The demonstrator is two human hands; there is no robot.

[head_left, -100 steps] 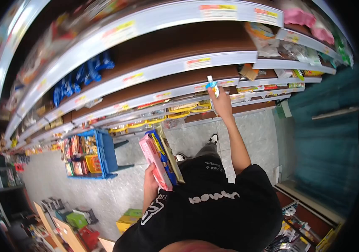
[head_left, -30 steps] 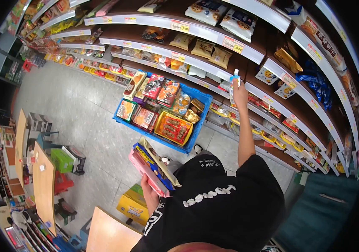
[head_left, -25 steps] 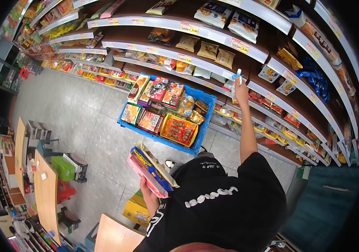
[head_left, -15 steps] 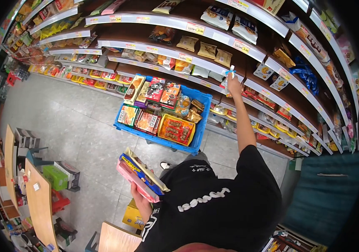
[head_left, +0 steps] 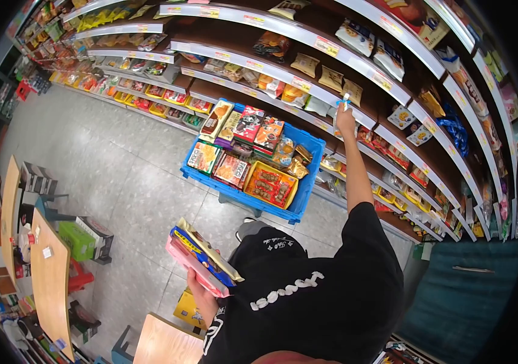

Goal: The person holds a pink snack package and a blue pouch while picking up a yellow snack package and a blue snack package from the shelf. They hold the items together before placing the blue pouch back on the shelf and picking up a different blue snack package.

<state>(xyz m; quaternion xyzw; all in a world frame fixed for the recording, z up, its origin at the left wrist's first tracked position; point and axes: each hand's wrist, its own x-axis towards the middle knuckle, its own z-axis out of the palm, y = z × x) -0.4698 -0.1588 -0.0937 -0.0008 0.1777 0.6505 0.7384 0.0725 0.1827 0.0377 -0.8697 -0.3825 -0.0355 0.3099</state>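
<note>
My left hand grips a stack of flat snack packs at my side: a pink pack, a blue and yellow pack and a cream one. With the arm stretched out, my right hand is closed around a small bottle with a white top, at the edge of a shelf. Small beige snack bags lie on that shelf just beyond the fingers. Below and left of this hand sits a blue crate full of boxed and bagged snacks.
A yellow tray of red packs lies inside the crate. Stocked shelves curve across the back and right. Wooden tables, a green box and a yellow box stand to the left. A teal curtain hangs at right.
The view has shifted, so shelves and crate appear farther right. My right hand, still around the bottle, has moved a little left along the shelf. My left hand keeps its packs.
</note>
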